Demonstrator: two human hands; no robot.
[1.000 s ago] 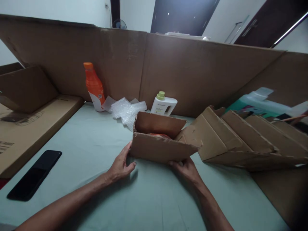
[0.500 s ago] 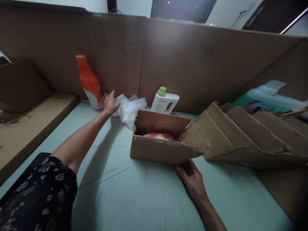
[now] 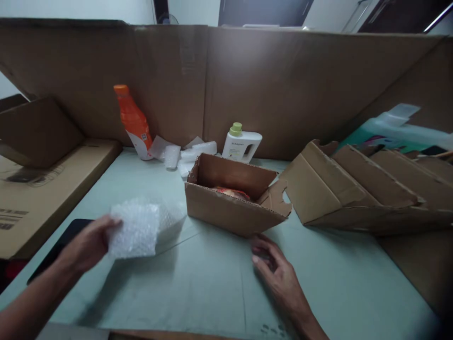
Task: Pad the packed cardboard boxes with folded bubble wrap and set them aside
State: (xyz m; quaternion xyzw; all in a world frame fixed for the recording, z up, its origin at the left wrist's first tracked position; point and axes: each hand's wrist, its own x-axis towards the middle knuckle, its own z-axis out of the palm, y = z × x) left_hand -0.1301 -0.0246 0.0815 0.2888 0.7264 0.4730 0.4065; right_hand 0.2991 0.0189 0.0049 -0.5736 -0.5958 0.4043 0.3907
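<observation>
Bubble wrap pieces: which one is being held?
The big sheet in the left hand; the smaller pieces lie untouched by the orange bottle.

I see the bubble wrap (image 3: 136, 229) in my left hand (image 3: 85, 245) as clear, bumpy plastic. The open box (image 3: 231, 200) is matt, rough-edged brown cardboard. The pale green surface (image 3: 212, 283) looks like smooth cloth. At its far edge, 2 bottles look like glossy plastic.

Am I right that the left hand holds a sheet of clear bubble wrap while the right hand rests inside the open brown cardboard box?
Not quite: the head view shows the right hand on the pale green table just before the open brown cardboard box. The left hand holds the clear bubble wrap.
</observation>
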